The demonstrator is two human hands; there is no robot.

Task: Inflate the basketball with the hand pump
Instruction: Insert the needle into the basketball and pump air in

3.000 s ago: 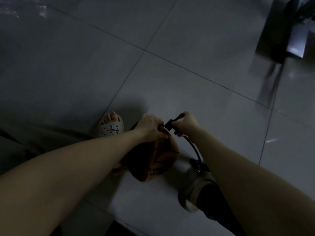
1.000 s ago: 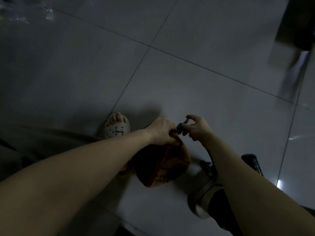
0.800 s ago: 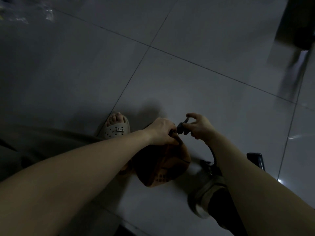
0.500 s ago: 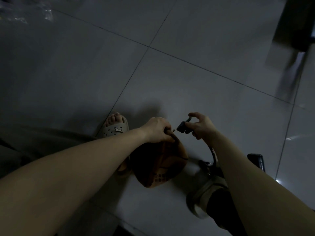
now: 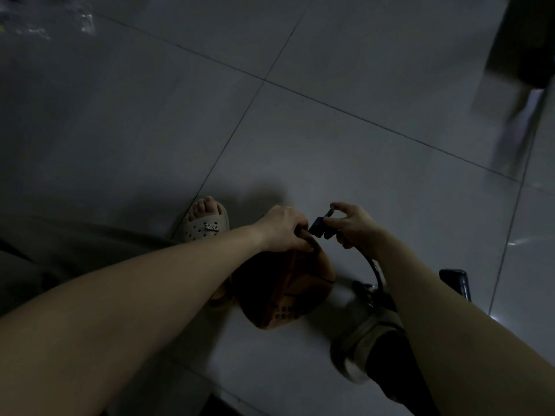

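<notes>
A limp, deflated brown basketball (image 5: 285, 289) sits on the tiled floor between my feet. My left hand (image 5: 283, 228) grips its top edge, fingers curled over the rim of the fold. My right hand (image 5: 351, 225) pinches the black nozzle head (image 5: 319, 226) of the pump hose, its lever between thumb and forefinger, right beside my left fingers at the ball's top. The black hose (image 5: 374, 268) curves down under my right forearm to the pump base (image 5: 365, 288). A black pump part (image 5: 455, 282) shows right of my forearm.
My left foot in a beige clog (image 5: 207, 225) stands left of the ball; my right foot in a beige slipper (image 5: 360, 340) stands by the pump base. Grey floor tiles (image 5: 330, 145) stretch ahead. A dark piece of furniture (image 5: 522, 40) is at the upper right.
The nozzle head has come slightly away from my left fingers and tilted, and my right thumb and forefinger have opened around its lever. My left hand stays on the ball's top.
</notes>
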